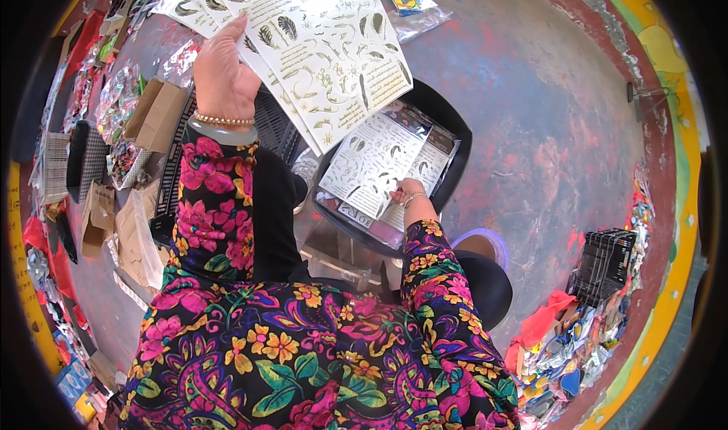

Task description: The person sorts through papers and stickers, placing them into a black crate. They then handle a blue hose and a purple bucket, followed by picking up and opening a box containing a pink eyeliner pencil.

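My left hand (227, 73), with a beaded bracelet at its wrist, grips a fanned stack of white printed sheets (326, 58) by their left edge. The sheets carry dark and gold feather designs and lines of script. Lower and to the right, my right hand (409, 193) reaches over a black bin (449, 119), its fingers closed at the surface of another white feather-print sheet (371, 161). Whether they pinch that sheet's edge is too small to make out. More sheets and dark printed packets lie beneath it in the bin.
Black plastic crates (277, 123) and cardboard boxes (158, 115) stand to the left. A purple-rimmed round container (497, 246) is beside my right leg. Clear plastic packets (417, 20) lie on the floor ahead. A black crate (603, 265) sits at right above heaped packets (561, 362).
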A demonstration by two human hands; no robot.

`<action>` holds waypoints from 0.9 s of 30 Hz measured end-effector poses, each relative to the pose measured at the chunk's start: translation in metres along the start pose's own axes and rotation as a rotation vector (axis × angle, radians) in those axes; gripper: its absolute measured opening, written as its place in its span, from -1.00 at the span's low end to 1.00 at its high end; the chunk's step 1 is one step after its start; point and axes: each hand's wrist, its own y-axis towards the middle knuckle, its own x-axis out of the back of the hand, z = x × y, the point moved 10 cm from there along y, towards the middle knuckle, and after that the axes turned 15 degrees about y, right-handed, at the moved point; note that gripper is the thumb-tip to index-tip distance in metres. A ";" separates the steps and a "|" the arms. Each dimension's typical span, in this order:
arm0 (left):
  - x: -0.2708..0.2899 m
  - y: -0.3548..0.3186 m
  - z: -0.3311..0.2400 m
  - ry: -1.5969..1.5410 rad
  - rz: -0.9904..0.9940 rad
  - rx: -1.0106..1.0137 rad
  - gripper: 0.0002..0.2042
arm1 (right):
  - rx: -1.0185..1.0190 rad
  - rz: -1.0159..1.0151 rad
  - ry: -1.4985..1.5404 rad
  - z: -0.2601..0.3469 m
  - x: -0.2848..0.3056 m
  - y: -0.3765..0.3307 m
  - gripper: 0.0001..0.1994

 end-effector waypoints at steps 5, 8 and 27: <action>-0.002 0.005 0.003 -0.016 -0.012 -0.008 -0.73 | 0.031 0.036 -0.068 0.007 0.004 0.021 -0.87; 0.009 0.002 0.002 -0.032 -0.047 0.000 -0.74 | 0.024 -0.024 -0.059 0.012 -0.010 0.004 -0.87; -0.052 -0.018 0.054 0.015 0.403 0.237 -0.75 | 0.799 0.425 0.286 0.242 -0.086 -0.268 -0.73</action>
